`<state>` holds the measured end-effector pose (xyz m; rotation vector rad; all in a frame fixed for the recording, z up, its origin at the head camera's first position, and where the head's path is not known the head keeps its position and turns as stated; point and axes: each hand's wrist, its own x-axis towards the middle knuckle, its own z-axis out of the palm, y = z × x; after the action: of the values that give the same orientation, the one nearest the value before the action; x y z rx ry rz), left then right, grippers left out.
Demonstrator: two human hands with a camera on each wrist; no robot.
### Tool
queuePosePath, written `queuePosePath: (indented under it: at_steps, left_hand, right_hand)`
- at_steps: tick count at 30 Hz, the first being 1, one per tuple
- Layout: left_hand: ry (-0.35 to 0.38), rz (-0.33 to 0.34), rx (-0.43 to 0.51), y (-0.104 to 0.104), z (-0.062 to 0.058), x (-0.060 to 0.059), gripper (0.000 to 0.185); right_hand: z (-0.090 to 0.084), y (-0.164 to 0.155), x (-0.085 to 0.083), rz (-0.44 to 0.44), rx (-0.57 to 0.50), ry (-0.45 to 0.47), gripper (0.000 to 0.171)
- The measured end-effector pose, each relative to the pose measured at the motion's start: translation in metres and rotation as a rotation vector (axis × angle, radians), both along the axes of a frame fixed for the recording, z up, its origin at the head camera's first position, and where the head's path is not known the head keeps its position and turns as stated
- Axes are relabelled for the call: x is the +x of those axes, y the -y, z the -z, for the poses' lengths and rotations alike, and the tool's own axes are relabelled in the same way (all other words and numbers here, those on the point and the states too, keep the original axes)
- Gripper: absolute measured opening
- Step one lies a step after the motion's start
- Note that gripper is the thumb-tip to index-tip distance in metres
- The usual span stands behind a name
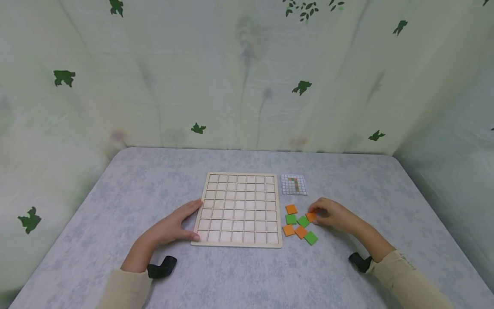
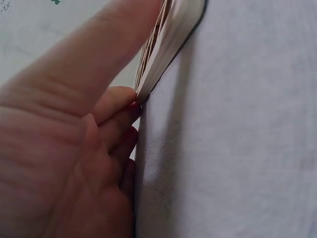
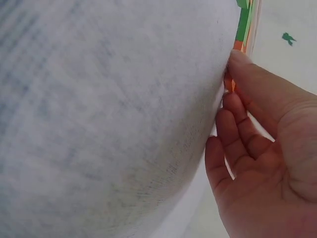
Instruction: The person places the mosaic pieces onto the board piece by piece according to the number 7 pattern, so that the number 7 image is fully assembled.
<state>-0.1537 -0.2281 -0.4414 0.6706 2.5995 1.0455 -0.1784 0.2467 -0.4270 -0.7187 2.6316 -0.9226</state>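
Note:
A wooden grid board (image 1: 239,210) with square cells lies flat on the table. My left hand (image 1: 173,225) rests against its left side, thumb at the near corner and fingertips higher along the edge. In the left wrist view the thumb (image 2: 99,54) reaches over the board's pale rim (image 2: 171,47). To the right of the board lie several loose square tiles, among them an orange tile (image 1: 291,209) and a green tile (image 1: 310,237). At the right end of this group, my right hand (image 1: 333,216) pinches another orange tile (image 1: 310,216) between thumb and fingers.
A small card (image 1: 294,184) printed with a grid and an orange and green figure lies beside the board's upper right corner. Behind the table (image 1: 239,279) hangs a pale curtain (image 1: 231,77) with leaf shapes. Black wrist straps show on both arms.

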Motion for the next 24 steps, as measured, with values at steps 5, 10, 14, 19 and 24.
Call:
queuePosePath:
  at_steps: [5,10,14,19,24]
  left_hand:
    - [0.025,0.017,0.006,0.001,-0.001,0.0,0.103]
    - [0.031,0.018,0.003,0.0,-0.001,0.0,0.104]
    - [0.023,0.017,-0.004,-0.001,-0.001,0.0,0.105]
    - [0.02,0.018,0.009,0.0,0.0,0.0,0.105]
    - [0.016,0.022,0.015,0.0,0.001,-0.001,0.105]
  right_hand:
    - [-0.005,0.002,-0.001,0.075,0.039,0.055,0.021]
    - [-0.018,0.011,-0.006,0.077,0.024,0.003,0.022]
    - [-0.034,0.029,-0.013,0.066,-0.066,-0.118,0.027]
    - [-0.046,0.067,-0.027,0.053,-0.186,-0.227,0.03]
    - [-0.043,0.114,-0.043,0.06,-0.283,-0.258,0.03]
